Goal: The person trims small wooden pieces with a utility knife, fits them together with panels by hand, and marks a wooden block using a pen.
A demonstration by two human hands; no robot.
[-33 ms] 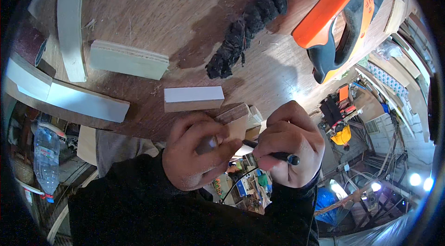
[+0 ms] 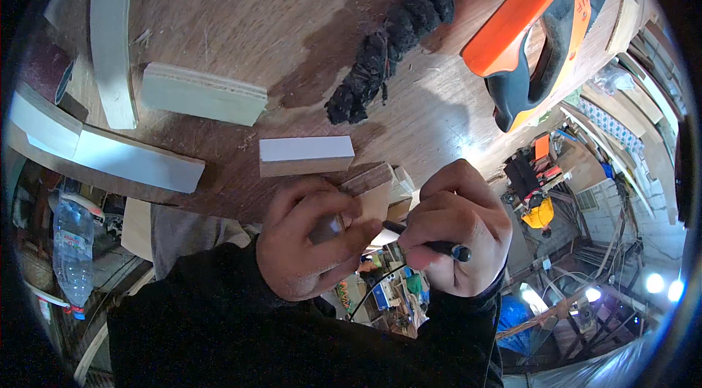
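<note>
Near the table's front edge, my left hand (image 2: 307, 238) is closed around a small wooden block (image 2: 376, 202), its fingers covering much of it. A pale face of the block shows between my hands. My right hand (image 2: 468, 223) is closed on a black pen (image 2: 447, 248), gripped between thumb and fingers. One pen end sticks out on the right; the other reaches toward the block's pale face, and I cannot tell whether it touches. Just beyond my left hand, a white-topped wooden block (image 2: 306, 155) lies on the table.
Left on the wooden table (image 2: 219, 8) are a pale plywood piece (image 2: 201, 95), an upright strip (image 2: 113, 37) and white-faced strips (image 2: 135, 160). A black cloth-wrapped handle (image 2: 391, 44) and an orange-handled saw (image 2: 515, 19) lie farther right. A person in yellow (image 2: 540, 212) is off right.
</note>
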